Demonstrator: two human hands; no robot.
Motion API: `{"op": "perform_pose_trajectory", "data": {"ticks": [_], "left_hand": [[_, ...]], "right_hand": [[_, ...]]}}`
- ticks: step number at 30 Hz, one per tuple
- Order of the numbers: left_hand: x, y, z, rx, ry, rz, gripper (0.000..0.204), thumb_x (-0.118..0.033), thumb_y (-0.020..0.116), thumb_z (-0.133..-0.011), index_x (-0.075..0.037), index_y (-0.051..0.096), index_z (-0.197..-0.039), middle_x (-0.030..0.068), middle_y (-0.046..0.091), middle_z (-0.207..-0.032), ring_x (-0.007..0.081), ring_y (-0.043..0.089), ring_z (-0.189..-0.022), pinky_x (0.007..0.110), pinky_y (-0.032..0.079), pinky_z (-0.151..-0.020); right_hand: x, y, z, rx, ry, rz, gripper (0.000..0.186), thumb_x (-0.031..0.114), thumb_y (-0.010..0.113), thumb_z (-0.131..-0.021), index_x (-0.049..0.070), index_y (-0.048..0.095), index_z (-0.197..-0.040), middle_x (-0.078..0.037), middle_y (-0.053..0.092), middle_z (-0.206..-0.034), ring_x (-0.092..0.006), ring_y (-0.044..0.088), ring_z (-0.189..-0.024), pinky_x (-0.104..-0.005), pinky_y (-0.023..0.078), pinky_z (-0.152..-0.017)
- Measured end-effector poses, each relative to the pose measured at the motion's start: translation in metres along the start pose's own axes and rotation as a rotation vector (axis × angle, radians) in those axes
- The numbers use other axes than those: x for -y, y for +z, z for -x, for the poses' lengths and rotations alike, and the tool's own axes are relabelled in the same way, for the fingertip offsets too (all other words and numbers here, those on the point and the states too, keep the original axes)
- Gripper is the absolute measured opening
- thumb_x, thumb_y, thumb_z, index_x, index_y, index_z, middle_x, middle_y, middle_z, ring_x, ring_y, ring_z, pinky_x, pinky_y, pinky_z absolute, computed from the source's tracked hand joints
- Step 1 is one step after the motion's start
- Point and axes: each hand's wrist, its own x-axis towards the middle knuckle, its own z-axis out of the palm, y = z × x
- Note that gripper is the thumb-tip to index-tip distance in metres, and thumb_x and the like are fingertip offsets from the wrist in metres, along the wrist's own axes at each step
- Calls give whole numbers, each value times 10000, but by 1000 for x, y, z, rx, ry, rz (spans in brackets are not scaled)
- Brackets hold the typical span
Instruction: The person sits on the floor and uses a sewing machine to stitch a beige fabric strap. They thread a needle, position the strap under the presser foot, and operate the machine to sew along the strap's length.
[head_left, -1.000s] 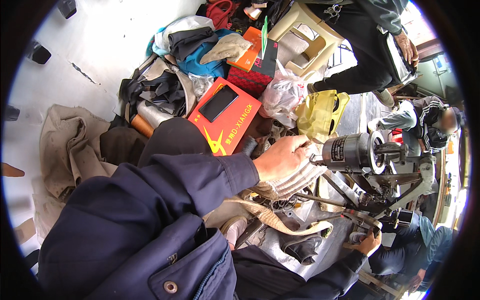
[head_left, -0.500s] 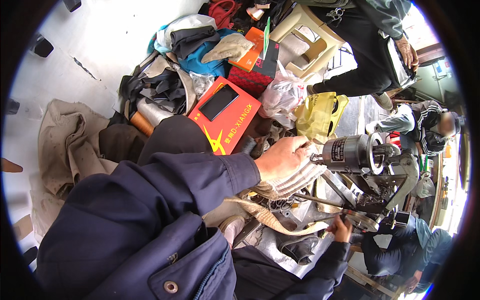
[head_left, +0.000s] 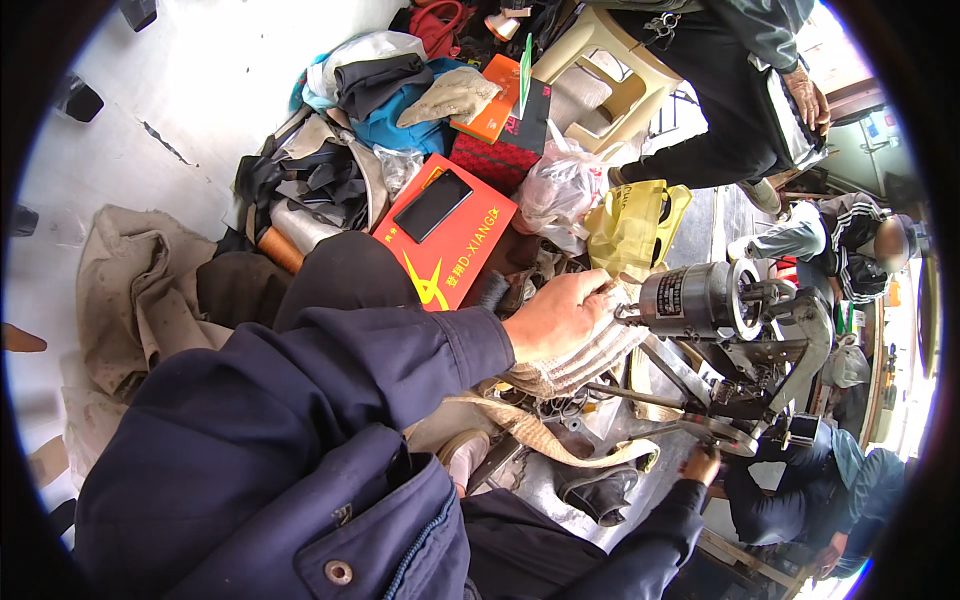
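My left hand (head_left: 555,318) is closed on a beige-and-brown striped knitted piece (head_left: 580,365), holding it at the end of the metal sewing machine (head_left: 690,303). The fingertips sit close to the needle end of the machine's cylinder-shaped head. Below the machine, my right hand (head_left: 702,464) has its fingers curled beside the handwheel (head_left: 722,436), seemingly round its crank handle, which the fingers mostly hide. A pale strap (head_left: 530,432) hangs in a curve beneath the knitted piece.
Ahead of my left arm, a black phone (head_left: 433,205) lies on a red box (head_left: 478,240). Plastic bags, including a yellow one (head_left: 632,225), cloth scraps and a beige stool (head_left: 640,80) stand beyond. A dark shoe-like piece (head_left: 603,492) lies below the strap. Other people are at the right.
My right hand has moved right and slightly down along the handwheel, which has turned. My left hand keeps its hold on the knitted piece; the whole view has shifted slightly.
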Motion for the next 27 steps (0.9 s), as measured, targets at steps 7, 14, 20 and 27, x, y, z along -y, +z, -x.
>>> {"op": "perform_pose_trajectory", "data": {"ticks": [7,14,20,27], "left_hand": [[2,0,-1,-18,55,-44,261,-93,485,-998,17,561,-1221,17,588,-815,56,465,-741,246,436,-662],[2,0,1,-39,100,-31,254,-91,494,-987,18,568,-1205,81,613,-829,90,492,-761,279,459,-706],[4,3,2,-49,86,-5,215,-118,498,-984,18,566,-1136,133,612,-841,195,523,-769,338,456,-712],[4,0,0,-27,88,-19,230,-98,492,-990,15,570,-1174,42,620,-871,81,496,-794,283,455,-729]], "right_hand": [[76,31,79,464,-146,-181,246,220,699,-869,22,559,-828,-48,519,-592,-180,544,-433,-309,435,-392],[81,-46,43,-112,-278,-199,100,42,584,-865,60,660,-928,7,574,-659,-62,426,-436,-224,305,-381],[24,-39,-3,-252,-209,-17,39,94,622,-867,75,653,-854,33,524,-609,-71,385,-422,-266,279,-390],[12,21,18,167,63,25,163,181,627,-890,34,558,-899,-52,500,-588,-189,526,-389,-323,405,-329]]}}
